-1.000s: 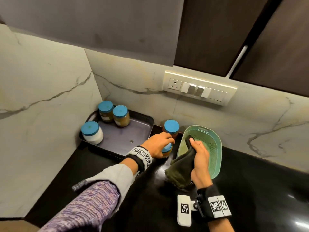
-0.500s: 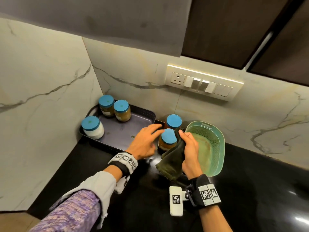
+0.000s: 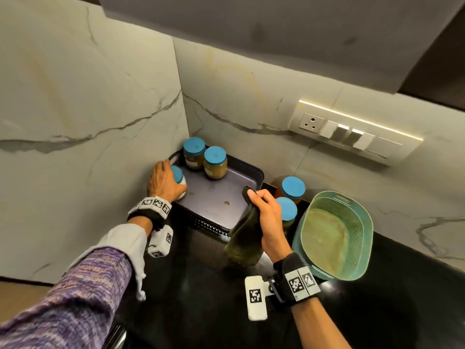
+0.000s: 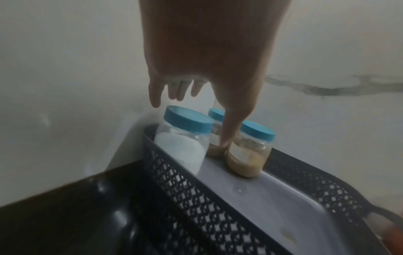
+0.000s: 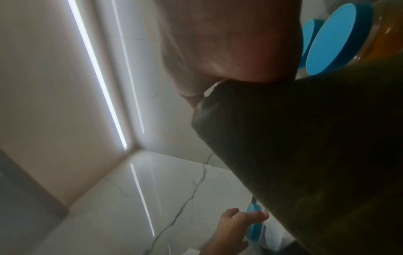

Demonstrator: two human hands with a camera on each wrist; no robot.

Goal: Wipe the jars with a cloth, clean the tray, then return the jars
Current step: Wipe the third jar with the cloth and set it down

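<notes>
Left hand (image 3: 164, 183) now over white jar (image 3: 181, 183) (tray).

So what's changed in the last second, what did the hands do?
The left hand let go of the jar beside the green basket and moved left across the tray to the white-filled jar, spread over its lid, not yet gripping. The right hand still holds the dark cloth. The two brown jars at the tray's back stayed put.

No words, brand names or numbers can be read. The jar labels (image 3: 192, 164) beyond the left hand (image 3: 164, 182) are too blurred, and the wristbands (image 3: 300, 283) carry only black-and-white square marker patterns.
</notes>
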